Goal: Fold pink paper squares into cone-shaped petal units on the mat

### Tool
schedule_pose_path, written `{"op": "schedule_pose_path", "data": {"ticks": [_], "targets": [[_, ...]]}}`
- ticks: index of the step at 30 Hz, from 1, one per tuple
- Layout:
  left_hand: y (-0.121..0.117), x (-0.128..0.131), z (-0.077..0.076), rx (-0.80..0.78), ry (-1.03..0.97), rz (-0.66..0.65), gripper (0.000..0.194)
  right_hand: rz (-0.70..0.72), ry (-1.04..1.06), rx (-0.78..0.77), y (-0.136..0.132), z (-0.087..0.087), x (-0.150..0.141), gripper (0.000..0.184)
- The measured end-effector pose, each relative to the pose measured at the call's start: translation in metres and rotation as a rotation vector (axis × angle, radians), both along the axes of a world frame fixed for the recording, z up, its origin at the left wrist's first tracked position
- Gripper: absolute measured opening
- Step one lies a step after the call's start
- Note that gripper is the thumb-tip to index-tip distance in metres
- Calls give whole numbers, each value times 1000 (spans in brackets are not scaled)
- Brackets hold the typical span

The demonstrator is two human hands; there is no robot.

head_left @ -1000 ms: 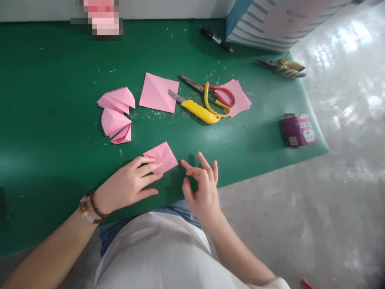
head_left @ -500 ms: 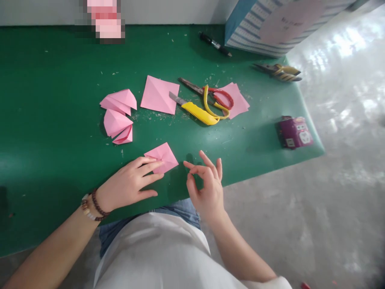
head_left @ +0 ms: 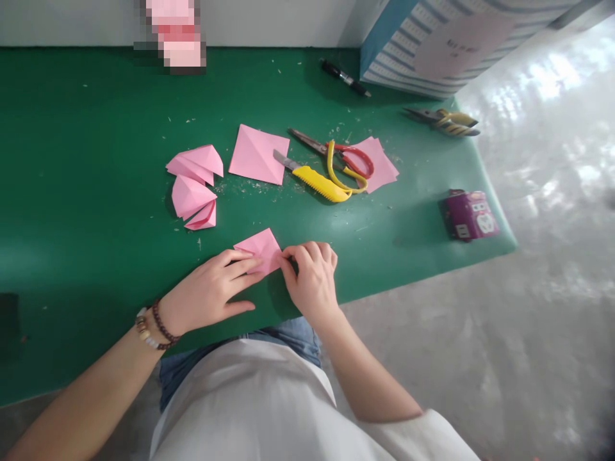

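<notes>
A small folded square of pink paper [head_left: 265, 243] lies on the green table near its front edge. My left hand [head_left: 211, 285] rests flat on the paper's left part, fingers stretched and spread, a beaded bracelet on the wrist. The thumb and forefinger of my right hand [head_left: 311, 278] pinch the paper's right corner; its other fingers are curled. Beyond my left hand are folded pink paper pieces [head_left: 195, 189]. A larger creased pink square [head_left: 257, 153] sits farther back, with the blade tip of a yellow utility knife [head_left: 319, 184] over its right edge.
Scissors [head_left: 331, 150] with red and yellow handles lie partly over more pink sheets [head_left: 377, 163]. Pliers [head_left: 444, 121] and a small purple box [head_left: 471, 214] are at the right. A black pen [head_left: 346, 78] lies by a striped bag [head_left: 432, 48] at the back. Paper scraps dot the green table [head_left: 96, 192].
My right hand has moved left from the air beside the pink paper and closed its thumb and forefinger on the right corner. My left hand stays on the paper.
</notes>
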State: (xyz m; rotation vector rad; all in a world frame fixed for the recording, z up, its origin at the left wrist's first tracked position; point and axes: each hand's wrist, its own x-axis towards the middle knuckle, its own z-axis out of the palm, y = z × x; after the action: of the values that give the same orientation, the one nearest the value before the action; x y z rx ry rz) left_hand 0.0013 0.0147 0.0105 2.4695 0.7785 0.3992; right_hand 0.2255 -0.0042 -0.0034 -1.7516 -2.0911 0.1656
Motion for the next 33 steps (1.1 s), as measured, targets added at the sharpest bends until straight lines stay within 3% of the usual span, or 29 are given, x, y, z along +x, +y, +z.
{"op": "schedule_pose_path", "data": {"ticks": [7,13,20,26,31,33], "targets": [[0,0,1,-31,-30,16,49,-14,-28,48,-2,5,6,8],[1,0,3,-50,-26,9,48,193,-47,48,-8,7,-13,12],[0,1,4,-105,-46,62,51,295,25,29,-21,6,-26,15],[0,0,3,-82,-25,56,52,198,94,62,-19,6,-23,15],[1,0,2,-16,-46,49,48,341,220,11,-11,14,-17,12],[2,2,2,52,-101,18,37,330,267,41,-2,17,-3,10]]}}
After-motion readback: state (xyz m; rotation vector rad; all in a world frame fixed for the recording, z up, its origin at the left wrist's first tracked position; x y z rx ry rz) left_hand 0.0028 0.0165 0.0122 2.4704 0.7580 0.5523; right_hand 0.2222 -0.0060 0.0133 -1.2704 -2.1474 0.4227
